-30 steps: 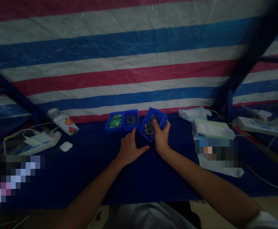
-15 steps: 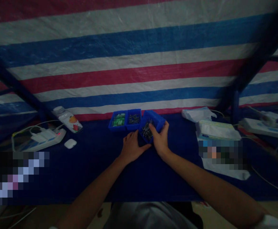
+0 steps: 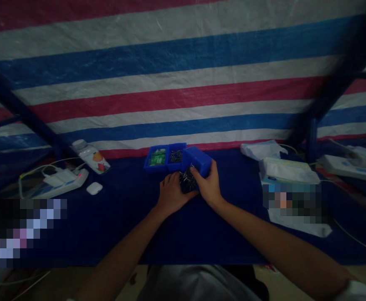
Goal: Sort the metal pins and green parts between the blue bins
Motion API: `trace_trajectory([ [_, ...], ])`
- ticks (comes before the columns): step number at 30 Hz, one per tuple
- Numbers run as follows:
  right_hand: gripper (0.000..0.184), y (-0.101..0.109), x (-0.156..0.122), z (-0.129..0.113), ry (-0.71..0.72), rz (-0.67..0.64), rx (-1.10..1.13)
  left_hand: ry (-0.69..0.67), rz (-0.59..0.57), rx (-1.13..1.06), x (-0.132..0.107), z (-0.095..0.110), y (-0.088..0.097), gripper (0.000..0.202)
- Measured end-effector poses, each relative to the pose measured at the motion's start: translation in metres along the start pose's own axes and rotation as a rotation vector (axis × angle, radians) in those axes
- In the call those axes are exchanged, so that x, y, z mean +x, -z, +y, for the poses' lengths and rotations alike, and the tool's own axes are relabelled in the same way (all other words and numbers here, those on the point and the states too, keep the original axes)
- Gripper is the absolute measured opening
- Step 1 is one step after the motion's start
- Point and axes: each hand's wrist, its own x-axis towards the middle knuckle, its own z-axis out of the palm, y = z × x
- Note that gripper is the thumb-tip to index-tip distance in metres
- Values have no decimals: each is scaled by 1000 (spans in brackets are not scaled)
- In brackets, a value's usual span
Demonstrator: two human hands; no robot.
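My right hand [image 3: 210, 184] grips a small blue plastic bin [image 3: 198, 159], tipped steeply toward me with its underside partly showing. Dark, shiny metal pieces that look like screws [image 3: 187, 179] lie spilled at its mouth, between my two hands. Around their near and left side curves my left hand [image 3: 172, 193], resting on the table with thumb and fingers spread. Just behind, a second blue bin [image 3: 177, 155] holds similar metal pieces, partly covered by the tipped bin. Beside it on the left, another blue bin [image 3: 156, 159] contains green items, too dim to name.
A blue-covered table [image 3: 123, 234] lies under my arms. At left are a bottle [image 3: 91, 156], a white case [image 3: 94, 188] and a power strip [image 3: 66, 184]. A tissue pack [image 3: 287, 169] sits right, near another power strip [image 3: 352, 167]. Striped sheeting [image 3: 183, 92] hangs behind.
My right hand has tipped the blue bin further over toward my left hand. The metal pieces have slid out of it between my hands. My left hand stays nearly in place.
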Motion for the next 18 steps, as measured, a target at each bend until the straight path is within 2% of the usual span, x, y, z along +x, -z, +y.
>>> trace_trajectory([
  [12,65,1,-4,-5,57,-72,-140,69,8,72,0,-3,2,68],
  [18,65,3,-4,-6,68,-97,-181,70,1,80,1,-3,1,66],
])
